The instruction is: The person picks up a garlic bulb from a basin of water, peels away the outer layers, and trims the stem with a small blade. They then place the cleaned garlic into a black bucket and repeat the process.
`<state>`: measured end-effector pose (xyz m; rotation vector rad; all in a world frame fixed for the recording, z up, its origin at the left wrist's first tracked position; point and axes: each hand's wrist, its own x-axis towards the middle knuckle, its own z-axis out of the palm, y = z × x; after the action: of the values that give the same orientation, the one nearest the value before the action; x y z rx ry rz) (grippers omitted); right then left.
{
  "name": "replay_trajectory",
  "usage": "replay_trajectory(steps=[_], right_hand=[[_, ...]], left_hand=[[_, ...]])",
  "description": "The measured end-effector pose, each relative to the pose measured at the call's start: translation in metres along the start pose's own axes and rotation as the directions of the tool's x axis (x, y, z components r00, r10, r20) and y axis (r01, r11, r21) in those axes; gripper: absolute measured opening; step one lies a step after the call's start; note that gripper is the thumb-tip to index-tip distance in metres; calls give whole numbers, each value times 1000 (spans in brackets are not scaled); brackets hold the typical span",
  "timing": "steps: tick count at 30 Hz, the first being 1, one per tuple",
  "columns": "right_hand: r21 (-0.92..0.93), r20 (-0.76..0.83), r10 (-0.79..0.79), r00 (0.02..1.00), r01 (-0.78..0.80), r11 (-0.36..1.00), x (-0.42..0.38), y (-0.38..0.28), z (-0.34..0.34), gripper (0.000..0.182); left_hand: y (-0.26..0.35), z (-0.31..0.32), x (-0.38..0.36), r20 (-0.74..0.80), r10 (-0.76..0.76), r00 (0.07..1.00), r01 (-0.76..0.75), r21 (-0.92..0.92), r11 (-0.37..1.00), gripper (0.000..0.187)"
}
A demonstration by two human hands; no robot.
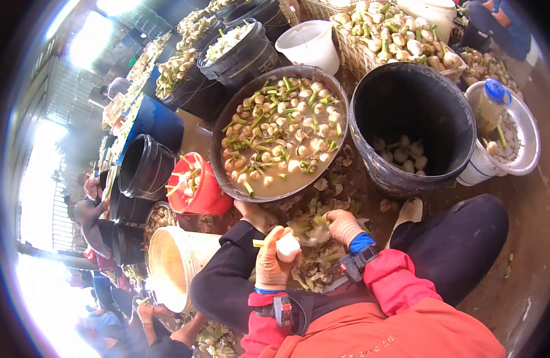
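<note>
A white peeled bulb [288, 247] with a short green stem is held in my left hand [273, 256], above my lap. To its right, my right hand [341, 225] has its fingers drawn together over the peelings [316, 271] on the floor; whatever they pinch is too small to make out. Both hands look wrapped or gloved, with blue bands at the wrists. Just beyond them is a wide metal basin [218, 170] of murky water, full of bulbs with green stems.
A large black bucket [370, 164] with some bulbs stands at right, beside a white tub [525, 149] holding a blue-capped bottle [495, 98]. A red bucket [212, 194] and a white bucket [188, 256] are at left. Other people's hands [146, 313] show at lower left.
</note>
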<state>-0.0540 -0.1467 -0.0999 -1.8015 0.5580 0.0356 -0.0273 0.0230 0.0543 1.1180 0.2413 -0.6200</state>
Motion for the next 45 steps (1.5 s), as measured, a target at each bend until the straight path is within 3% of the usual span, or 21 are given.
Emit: replay_trajectory(steps=[1,2,4,6,11,12,14,16,18,21,24,26,29,30,32,35,38,40,42,44,45], right_hand=[[-383,119,-224,967,253,889,-8,-11,-5,23],[-381,122,-227,966,256,888,-17,-29,-10,23],[218,211,-30,977,-17,976,-29,-69,-12,31],[616,233,-106,967,-62,785,-38,-79,-1,38],[278,132,-318,939,273,921,-47,-89,10,37],[219,126,-269,955,237,946,-46,-93,6,35],[159,115,-218,969,199,967,-45,-92,5,33],[634,30,-244,969,170,754,-43,-85,5,31],[832,283,-87,955,-199,518,-42,-88,-8,34],[805,296,-51,954,-220,552,-43,-92,-10,41],[216,217,-119,969,71,974,-50,-100,-4,44],[7,-7,-342,940,342,940,-47,-84,17,44],[63,65,-226,972,222,973,-50,-90,10,44],[36,71,-200,977,198,980,-53,-95,4,45],[2,79,-195,978,195,981,-45,-86,8,48],[52,122,-122,985,117,992,-39,-71,2,48],[-138,280,89,956,-52,989,-37,-73,-16,46],[-254,329,89,940,-3,967,-28,-58,-14,44],[-367,653,52,756,255,895,-24,-65,-16,42],[-380,565,34,824,224,897,-34,-73,-16,43],[-142,457,-7,889,80,987,-37,-80,-15,41]], left_hand=[[0,-3,0,-4,4,1000,-4,1,1000,44],[-2,-7,1,4,144,990,-143,115,983,40],[-5,-16,6,30,276,961,-275,224,935,38],[-4,-23,10,24,305,952,-274,510,815,34],[-9,-8,9,83,428,900,-311,809,498,26],[-9,-4,8,85,427,900,-313,809,498,26],[-10,-1,9,92,251,964,-265,441,857,23],[-12,-10,14,134,242,961,-271,281,921,22],[-3,1,8,90,194,977,-197,27,980,20],[-12,-23,19,-42,297,954,-288,151,946,18],[-22,-19,22,-109,460,881,-390,384,837,14],[-18,-6,16,304,754,582,-579,806,122,19],[-24,-4,18,305,700,646,-587,784,200,23],[-23,-7,18,290,664,690,-589,758,281,22],[-25,-8,17,109,567,816,-527,543,654,14],[-11,-16,20,95,393,915,-399,64,915,25],[6,-20,21,64,301,951,-248,-421,873,29],[15,-34,22,110,207,972,-98,-612,785,26],[23,-34,21,154,194,969,-67,-592,803,32],[26,-25,16,101,180,978,-97,-544,833,35],[26,-21,12,107,171,979,-85,-547,833,35]])
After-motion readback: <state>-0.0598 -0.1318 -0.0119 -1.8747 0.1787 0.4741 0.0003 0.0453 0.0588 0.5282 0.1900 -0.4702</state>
